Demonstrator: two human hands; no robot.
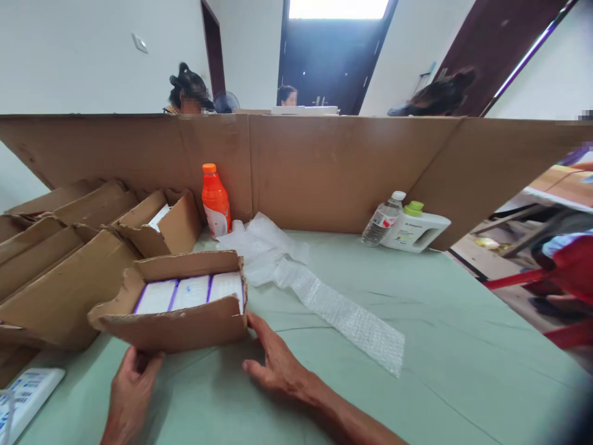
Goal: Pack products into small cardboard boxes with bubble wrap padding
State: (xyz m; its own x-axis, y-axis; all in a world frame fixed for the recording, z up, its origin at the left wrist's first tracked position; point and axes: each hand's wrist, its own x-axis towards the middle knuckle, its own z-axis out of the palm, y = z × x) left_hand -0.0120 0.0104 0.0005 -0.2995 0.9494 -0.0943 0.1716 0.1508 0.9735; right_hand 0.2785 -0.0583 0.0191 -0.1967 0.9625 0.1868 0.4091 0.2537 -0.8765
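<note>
Small open-topped cardboard box (pixel 178 334) at the left of the green-covered bench (pixel 333 402), holding a row of three white packs (pixel 189 293) with purple edges; of the two hands, the left (pixel 132 386) is partly curled, its thumb and fingers at the lower front edge of the box, though from here I cannot tell whether it grips; the right (pixel 273 364) is loosely open, thumb spread well away from the forefinger, which touches the box's right end near the front corner; larger cardboard boxes (pixel 69 284) crowd the far left; a strip of bubble wrap (pixel 347 318) trails across the bench, right of the small box; behind, before a cardboard partition (pixel 333 173), stand an orange bottle (pixel 216 201) and, well apart to the right, a white jug (pixel 417 233) beside a tilted clear bottle (pixel 380 224).
</note>
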